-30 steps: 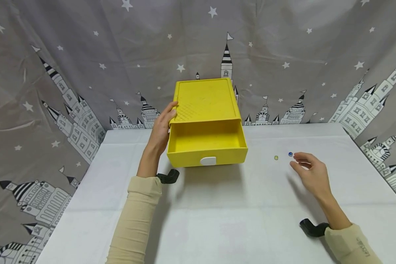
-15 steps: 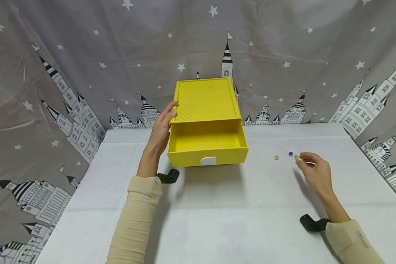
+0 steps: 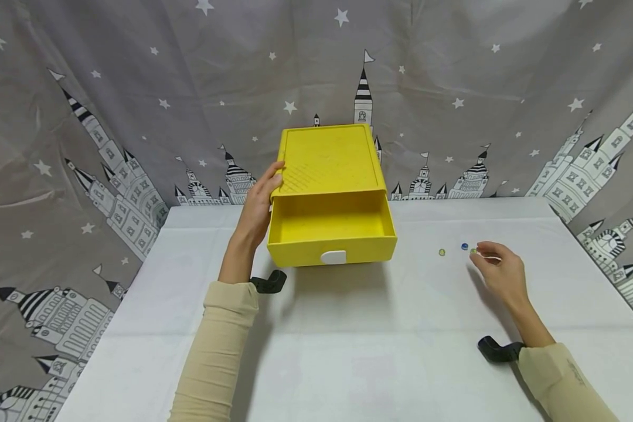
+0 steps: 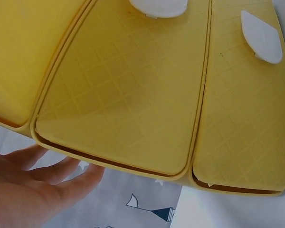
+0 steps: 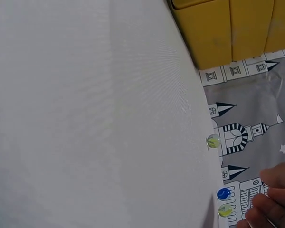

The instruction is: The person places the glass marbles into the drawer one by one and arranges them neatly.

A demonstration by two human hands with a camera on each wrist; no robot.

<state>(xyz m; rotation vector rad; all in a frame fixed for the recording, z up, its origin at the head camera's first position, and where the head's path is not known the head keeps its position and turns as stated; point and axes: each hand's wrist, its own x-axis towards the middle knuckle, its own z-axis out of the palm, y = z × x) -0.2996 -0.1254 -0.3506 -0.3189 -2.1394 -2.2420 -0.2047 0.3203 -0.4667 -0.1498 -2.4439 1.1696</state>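
In the head view a yellow drawer cabinet (image 3: pixel 329 158) stands with its top drawer (image 3: pixel 332 251) pulled out. My left hand (image 3: pixel 254 212) rests on the cabinet's left side, and its extended fingers (image 4: pixel 78 183) touch that wall in the left wrist view. Three small glass marbles are on the white table. A yellow-green marble (image 3: pixel 442 252) lies nearest the cabinet, while a blue marble (image 3: pixel 465 247) sits close to another yellow-green marble (image 3: pixel 473 251). My right hand (image 3: pixel 501 274) hovers beside this last marble with bent fingers; the right wrist view shows a gap between them.
Below the pulled-out drawer are lower drawers (image 4: pixel 123 90) with white handles (image 4: pixel 262 38). A grey curtain (image 3: pixel 216 76) printed with castles and stars hangs behind the white table (image 3: pixel 348 363). Black wrist devices (image 3: pixel 498 350) are on both arms.
My right hand has moved slightly right from beside the blue marble, uncovering the second yellow-green marble, then edged back a little toward the left. The left hand and cabinet have stayed still.
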